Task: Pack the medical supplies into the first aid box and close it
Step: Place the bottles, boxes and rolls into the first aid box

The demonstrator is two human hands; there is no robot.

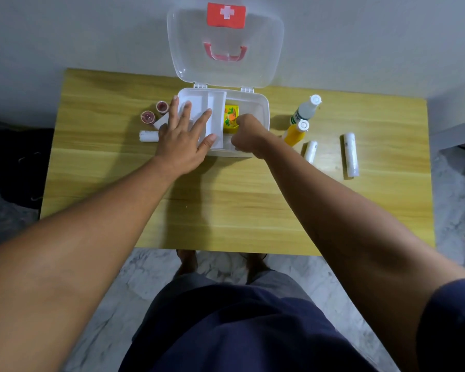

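Observation:
The white first aid box (261,108) stands open at the table's far edge, its clear lid (226,49) with a red cross raised against the wall. A white inner tray (215,103) sits in the box's left half. My left hand (184,132) lies flat on that tray with fingers spread. My right hand (246,135) is curled inside the box's right half, fingers closed on a yellow packet (230,115) there. Two small red-topped jars (155,112) and a white roll (148,136) lie left of the box.
Right of the box stand a white bottle (305,110) and a yellow bottle (295,132). Two white bandage rolls (310,151) (350,154) lie further right. The wooden table (226,205) meets a grey wall behind; a dark bag sits on the floor at left.

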